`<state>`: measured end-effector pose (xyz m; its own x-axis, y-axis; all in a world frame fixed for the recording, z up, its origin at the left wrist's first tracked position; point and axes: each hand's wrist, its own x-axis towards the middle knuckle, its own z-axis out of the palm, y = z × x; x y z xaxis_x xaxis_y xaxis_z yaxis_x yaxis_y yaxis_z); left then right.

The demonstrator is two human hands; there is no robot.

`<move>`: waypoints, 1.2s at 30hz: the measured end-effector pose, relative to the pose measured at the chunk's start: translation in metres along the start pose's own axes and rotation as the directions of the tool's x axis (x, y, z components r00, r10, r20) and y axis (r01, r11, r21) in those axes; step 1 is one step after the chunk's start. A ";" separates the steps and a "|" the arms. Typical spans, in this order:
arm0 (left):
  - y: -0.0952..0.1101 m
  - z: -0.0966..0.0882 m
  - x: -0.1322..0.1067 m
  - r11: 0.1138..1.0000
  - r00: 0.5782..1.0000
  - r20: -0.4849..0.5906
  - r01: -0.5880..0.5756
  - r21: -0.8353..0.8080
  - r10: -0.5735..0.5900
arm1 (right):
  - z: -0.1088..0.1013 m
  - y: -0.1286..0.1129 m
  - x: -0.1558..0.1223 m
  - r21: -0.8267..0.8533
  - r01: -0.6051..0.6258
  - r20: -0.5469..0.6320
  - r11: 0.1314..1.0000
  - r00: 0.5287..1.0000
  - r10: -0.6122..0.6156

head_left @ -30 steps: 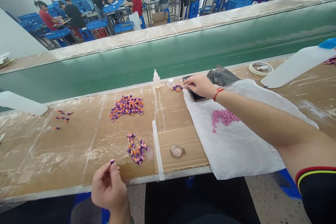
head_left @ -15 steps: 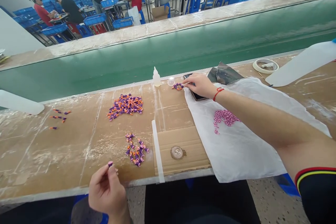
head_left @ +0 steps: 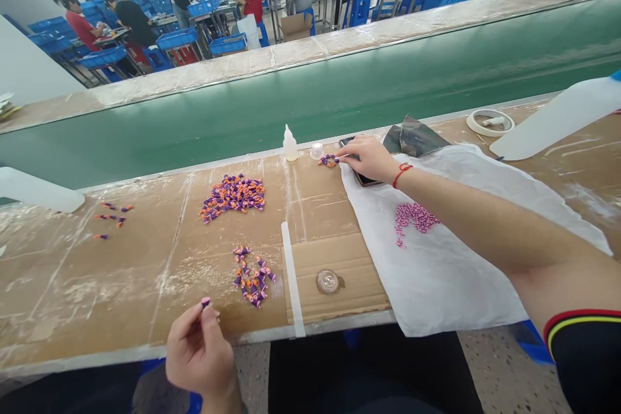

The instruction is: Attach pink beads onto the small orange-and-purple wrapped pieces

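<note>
Your L hand (head_left: 198, 352) is at the counter's near edge, thumb & fingers in a narrow pinch holding a small purple-pink piece (head_left: 206, 302) just above the cardboard top. Your R hand (head_left: 369, 158) is toward the far edge, fingertips (head_left: 344, 154) pinched narrow right by a small purple cluster (head_left: 328, 160); can't tell if they hold anything. R palm sits over a dark phone (head_left: 363, 179), w/ a red string bracelet (head_left: 402, 174) on the wrist and the forearm across a white plastic sheet (head_left: 475, 272) carrying a pink bead pile (head_left: 416, 218). On the cardboard-topped counter (head_left: 334, 278), btwn the hands: big purple-orange pile (head_left: 233, 197) mid-counter, looser purple-pink pile (head_left: 252, 278) nr the near edge, a few scattered pieces (head_left: 111, 217) further left. Along the far edge: small squeeze bottle (head_left: 290, 144) w/ clear little cup (head_left: 316, 151) just beside it, both nr the R fingertips. Camo-print packet (head_left: 417, 137) just behind the R hand, tape roll (head_left: 490, 122) further right. Round disc (head_left: 328, 281) on the cardboard nr the near edge, white strip (head_left: 292, 278) to its left. Green belt (head_left: 291, 110) runs behind the far edge; beyond it, co-workers (head_left: 247, 0) at benches w/ blue crates (head_left: 177, 39).
</note>
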<state>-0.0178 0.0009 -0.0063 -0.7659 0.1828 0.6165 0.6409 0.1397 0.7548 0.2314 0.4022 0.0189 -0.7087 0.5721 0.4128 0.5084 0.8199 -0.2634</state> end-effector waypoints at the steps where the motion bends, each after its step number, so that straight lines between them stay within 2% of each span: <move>1: 0.000 0.000 0.000 1.000 1.000 0.002 0.005 -0.001 -0.005 | 0.000 0.000 0.001 -0.001 0.001 -0.001 1.000 1.000 -0.001; 24: 0.000 0.000 0.000 0.999 1.000 0.013 -0.014 -0.034 0.014 | -0.003 -0.002 -0.001 -0.007 0.008 -0.015 1.000 1.000 -0.008; 36: 0.000 -0.001 -0.001 1.000 1.000 0.026 -0.009 -0.011 0.010 | 0.000 0.001 -0.001 -0.025 0.051 -0.004 0.998 0.999 -0.051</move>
<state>-0.0175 -0.0002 -0.0065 -0.7581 0.2089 0.6178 0.6474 0.1272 0.7515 0.2329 0.4022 0.0179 -0.7319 0.5296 0.4287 0.4841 0.8469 -0.2199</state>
